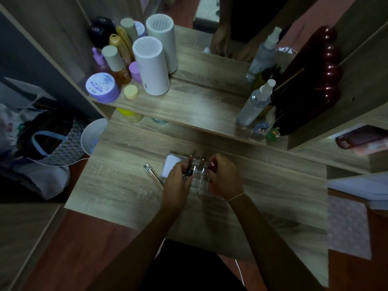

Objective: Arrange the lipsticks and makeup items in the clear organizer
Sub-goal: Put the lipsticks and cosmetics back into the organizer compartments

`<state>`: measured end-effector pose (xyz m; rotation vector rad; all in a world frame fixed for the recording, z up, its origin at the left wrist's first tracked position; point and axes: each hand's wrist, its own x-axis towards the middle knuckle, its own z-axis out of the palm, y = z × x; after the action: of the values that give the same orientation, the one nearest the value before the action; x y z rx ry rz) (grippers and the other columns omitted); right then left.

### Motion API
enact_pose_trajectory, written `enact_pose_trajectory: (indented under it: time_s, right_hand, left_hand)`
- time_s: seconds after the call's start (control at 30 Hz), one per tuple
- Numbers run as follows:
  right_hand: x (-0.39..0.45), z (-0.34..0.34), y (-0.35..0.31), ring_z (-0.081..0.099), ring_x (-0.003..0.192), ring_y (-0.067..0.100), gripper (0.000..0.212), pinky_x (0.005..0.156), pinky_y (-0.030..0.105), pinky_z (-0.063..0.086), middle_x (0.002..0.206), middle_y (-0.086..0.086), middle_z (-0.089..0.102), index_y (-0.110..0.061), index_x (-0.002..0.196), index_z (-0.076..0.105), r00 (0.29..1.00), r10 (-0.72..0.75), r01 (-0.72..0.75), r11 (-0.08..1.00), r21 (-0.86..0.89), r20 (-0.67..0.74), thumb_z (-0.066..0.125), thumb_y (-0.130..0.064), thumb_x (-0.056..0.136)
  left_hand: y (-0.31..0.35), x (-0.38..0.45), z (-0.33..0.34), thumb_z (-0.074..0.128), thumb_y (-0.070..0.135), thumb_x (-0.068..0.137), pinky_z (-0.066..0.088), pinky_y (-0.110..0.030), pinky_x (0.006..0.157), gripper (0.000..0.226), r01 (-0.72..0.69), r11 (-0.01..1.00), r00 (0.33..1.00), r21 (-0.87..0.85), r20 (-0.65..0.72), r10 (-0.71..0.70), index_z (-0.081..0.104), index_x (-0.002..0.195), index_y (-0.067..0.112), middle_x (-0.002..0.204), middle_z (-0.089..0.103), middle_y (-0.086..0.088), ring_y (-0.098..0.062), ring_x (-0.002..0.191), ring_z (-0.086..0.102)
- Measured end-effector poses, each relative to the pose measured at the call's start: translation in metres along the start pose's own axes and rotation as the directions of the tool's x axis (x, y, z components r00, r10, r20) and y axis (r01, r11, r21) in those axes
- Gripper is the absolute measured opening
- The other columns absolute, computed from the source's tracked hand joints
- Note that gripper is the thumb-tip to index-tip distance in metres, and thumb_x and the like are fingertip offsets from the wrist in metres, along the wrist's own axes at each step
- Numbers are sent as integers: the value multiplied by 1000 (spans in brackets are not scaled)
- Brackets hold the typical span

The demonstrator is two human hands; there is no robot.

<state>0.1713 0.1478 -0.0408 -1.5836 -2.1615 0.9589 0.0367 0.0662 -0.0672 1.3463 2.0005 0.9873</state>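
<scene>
Dim wooden desk point(126, 185); clear organizer point(199, 175) mid-desk, mostly hidden by both hands, compartments unreadable. Left hand point(177, 181) pinches a dark-capped lipstick point(189, 171) over it. Right hand point(224, 177) grips a red-tipped item point(212, 164), type unclear.

clear organizer point(199, 181) on desk, upright lipsticks point(190, 172) in compartments

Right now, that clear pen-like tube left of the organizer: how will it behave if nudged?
The clear tube looks round and slim and lies flat on smooth wood, so it will probably roll. It seems light plastic, likely stiff. Its glossy surface may be slippery to pinch.
</scene>
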Motion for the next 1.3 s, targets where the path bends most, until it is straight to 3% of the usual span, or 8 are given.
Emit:
enact_pose_trajectory:
  time_s: [0.33,0.53,0.63,0.77,0.93,1.0,1.13,1.3]
  right_hand:
    - [-6,-4,-4,60,83,27,18,74,40,50,90,9,64,-12,91,59,1000,-8,9,999,-45,2,66,-6,75]
    - [-12,-6,-5,62,91,28,24,79,43,51,100,9,64,-13,100,59,999,-39,37,998,-53,-27,67,-12,78]
    - [-16,-10,-6,59,108,27,46,92,47,50,121,11,59,-13,122,55,998,-28,25,999,-36,-58,72,-19,79]
    - [-24,-15,-14,58,108,29,50,90,48,51,122,15,58,-9,126,53,975,-114,103,993,-66,-191,72,-23,82]
    - [-30,-5,-49,58,104,28,42,87,44,52,114,15,60,-7,120,58,931,-206,199,978,-54,-303,71,-14,82]
    - [-30,7,-69,58,102,28,38,88,40,50,112,15,61,-6,117,60,917,-243,247,969,-29,-315,71,-10,81]
    - [-29,40,-109,56,105,30,31,93,43,47,113,17,61,-4,114,60,931,-296,300,954,-13,-213,65,-14,85]
    - [-23,96,-145,58,100,32,31,90,34,40,108,17,63,-5,114,61,948,-311,302,946,-114,-67,66,-15,85]
  left_hand:
    - [4,-4,-3,68,10,84,53,-39,82,32,-9,1000,1000,23,6,9,54,112,5,107,66,-12,-23,98,62]
    - [7,-12,-14,70,16,83,47,-28,74,35,-39,998,997,56,-59,42,54,113,6,106,66,-12,-24,91,63]
    - [-2,-22,-25,68,27,85,49,-29,76,42,-11,998,996,68,-92,17,49,121,16,112,63,-5,-17,96,60]
    - [-21,-36,-50,65,37,86,46,-24,76,41,22,992,989,122,-149,-4,47,121,25,111,61,1,-4,93,54]
    - [-55,-45,-91,59,36,89,45,-35,90,46,72,986,981,153,-188,-43,47,126,12,118,60,-12,-25,107,57]
    - [-69,-43,-105,48,48,89,44,-43,97,59,81,966,983,245,-179,-37,45,130,7,128,56,-17,-30,116,54]
    - [-100,-31,-129,15,69,87,39,-57,102,88,107,886,993,451,-99,-69,37,139,1,143,40,-26,-41,132,37]
    - [-141,-7,-157,20,61,89,24,-54,110,78,129,814,990,567,-23,-140,20,147,10,155,19,-19,-35,142,17]
